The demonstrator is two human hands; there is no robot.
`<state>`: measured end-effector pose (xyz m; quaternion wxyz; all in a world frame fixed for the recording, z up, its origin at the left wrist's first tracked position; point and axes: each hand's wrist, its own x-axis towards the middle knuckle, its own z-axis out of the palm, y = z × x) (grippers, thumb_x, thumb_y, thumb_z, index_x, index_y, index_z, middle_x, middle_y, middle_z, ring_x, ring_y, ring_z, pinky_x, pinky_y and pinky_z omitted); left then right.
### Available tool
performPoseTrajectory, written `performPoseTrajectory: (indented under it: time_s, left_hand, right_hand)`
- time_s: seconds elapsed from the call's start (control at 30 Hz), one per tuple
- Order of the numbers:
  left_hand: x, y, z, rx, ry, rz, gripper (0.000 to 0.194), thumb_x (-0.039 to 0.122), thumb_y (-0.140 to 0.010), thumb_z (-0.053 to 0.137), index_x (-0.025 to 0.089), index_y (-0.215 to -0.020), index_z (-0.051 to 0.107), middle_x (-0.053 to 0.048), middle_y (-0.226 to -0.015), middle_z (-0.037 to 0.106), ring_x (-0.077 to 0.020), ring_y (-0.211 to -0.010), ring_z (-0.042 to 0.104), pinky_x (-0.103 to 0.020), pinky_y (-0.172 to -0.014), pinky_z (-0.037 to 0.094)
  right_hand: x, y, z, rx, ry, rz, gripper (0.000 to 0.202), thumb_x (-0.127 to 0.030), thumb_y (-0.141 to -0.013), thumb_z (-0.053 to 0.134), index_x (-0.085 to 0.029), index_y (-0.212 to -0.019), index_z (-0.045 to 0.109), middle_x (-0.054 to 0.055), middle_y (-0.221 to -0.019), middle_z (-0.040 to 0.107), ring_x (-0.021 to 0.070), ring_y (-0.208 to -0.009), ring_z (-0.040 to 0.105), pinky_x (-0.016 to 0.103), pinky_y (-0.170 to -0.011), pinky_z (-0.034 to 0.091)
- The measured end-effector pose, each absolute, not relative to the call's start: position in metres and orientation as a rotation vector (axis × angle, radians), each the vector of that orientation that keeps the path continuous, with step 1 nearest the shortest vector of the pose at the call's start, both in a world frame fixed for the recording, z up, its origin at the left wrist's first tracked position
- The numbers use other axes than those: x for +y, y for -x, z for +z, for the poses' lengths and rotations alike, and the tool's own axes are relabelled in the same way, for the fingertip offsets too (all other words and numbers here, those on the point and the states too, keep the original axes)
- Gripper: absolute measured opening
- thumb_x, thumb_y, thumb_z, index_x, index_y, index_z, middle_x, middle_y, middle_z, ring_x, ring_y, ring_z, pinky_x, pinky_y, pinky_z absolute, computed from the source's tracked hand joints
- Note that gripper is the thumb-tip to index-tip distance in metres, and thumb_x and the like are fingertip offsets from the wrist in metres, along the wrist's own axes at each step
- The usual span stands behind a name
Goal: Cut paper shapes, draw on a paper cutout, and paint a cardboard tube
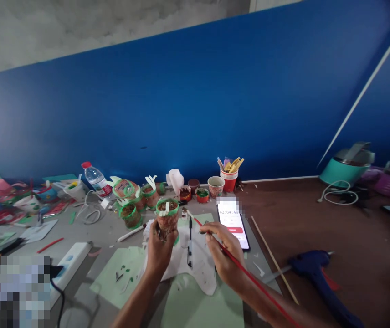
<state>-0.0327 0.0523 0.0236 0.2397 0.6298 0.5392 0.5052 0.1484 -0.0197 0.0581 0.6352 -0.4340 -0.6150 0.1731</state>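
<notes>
My left hand is wrapped round a brown-painted paper cup with a green rim, holding it upright above the papers. A pale strip sticks up at the cup's rim. In my right hand is a long red paintbrush, pinched near its front end. Its pale tip points left toward the cup but stays apart from it. Small pots of red paint and green paint stand behind the hands. Below them lie a crumpled white sheet and a black pen.
A phone showing a timer lies right of my right hand, with a wooden stick and blue glue gun beyond. More decorated cups and a water bottle stand left. A power strip is nearer. A blue partition rises behind.
</notes>
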Motion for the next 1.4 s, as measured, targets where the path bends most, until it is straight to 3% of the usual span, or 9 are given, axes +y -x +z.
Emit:
performPoseTrajectory:
  time_s: [0.47,0.7,0.97,1.23,1.4]
  left_hand:
    - [0.053,0.03,0.029,1.396,-1.602,1.472,0.043,0.031,-0.067,0.063,0.014,-0.105,0.053,-0.01,-0.096,0.064,-0.0271,-0.089,0.061,-0.04,-0.079,0.048]
    - [0.053,0.03,0.03,1.345,-1.58,1.454,0.042,0.038,-0.065,0.063,0.014,-0.099,0.056,-0.011,-0.093,0.067,-0.0282,-0.086,0.063,-0.039,-0.076,0.049]
    - [0.054,0.03,0.024,1.3,-1.588,1.432,0.045,0.04,-0.069,0.062,0.014,-0.104,0.052,-0.013,-0.098,0.067,-0.029,-0.089,0.064,-0.042,-0.078,0.05]
    - [0.053,0.031,0.022,1.265,-1.609,1.376,0.048,0.042,-0.069,0.063,0.013,-0.106,0.053,-0.014,-0.102,0.067,-0.029,-0.093,0.063,-0.04,-0.08,0.05]
    - [0.056,0.033,0.023,1.183,-1.537,1.413,0.045,0.044,-0.073,0.062,0.013,-0.105,0.054,-0.013,-0.098,0.068,-0.0279,-0.091,0.063,-0.038,-0.079,0.049]
  right_hand:
    - [-0.03,-0.146,0.065,-1.59,0.853,0.285,0.026,-0.012,-0.085,0.048,-0.022,-0.106,0.06,0.008,-0.097,0.061,0.0213,-0.093,0.058,0.035,-0.08,0.048]
    - [-0.031,-0.145,0.057,-1.742,0.846,0.136,0.039,-0.014,-0.084,0.051,-0.022,-0.122,0.055,0.01,-0.111,0.062,0.0243,-0.106,0.057,0.043,-0.099,0.039]
    - [-0.024,-0.145,0.051,-1.758,0.9,0.124,0.039,-0.015,-0.087,0.049,-0.023,-0.125,0.054,0.009,-0.115,0.064,0.0238,-0.108,0.059,0.043,-0.101,0.039]
    - [-0.022,-0.146,0.057,-1.727,0.878,0.222,0.035,-0.017,-0.087,0.049,-0.023,-0.121,0.056,0.008,-0.112,0.065,0.0231,-0.107,0.059,0.038,-0.096,0.044]
    - [-0.023,-0.147,0.065,-1.549,0.946,0.269,0.027,-0.015,-0.09,0.044,-0.023,-0.11,0.059,0.007,-0.097,0.067,0.0192,-0.088,0.063,0.031,-0.078,0.051]
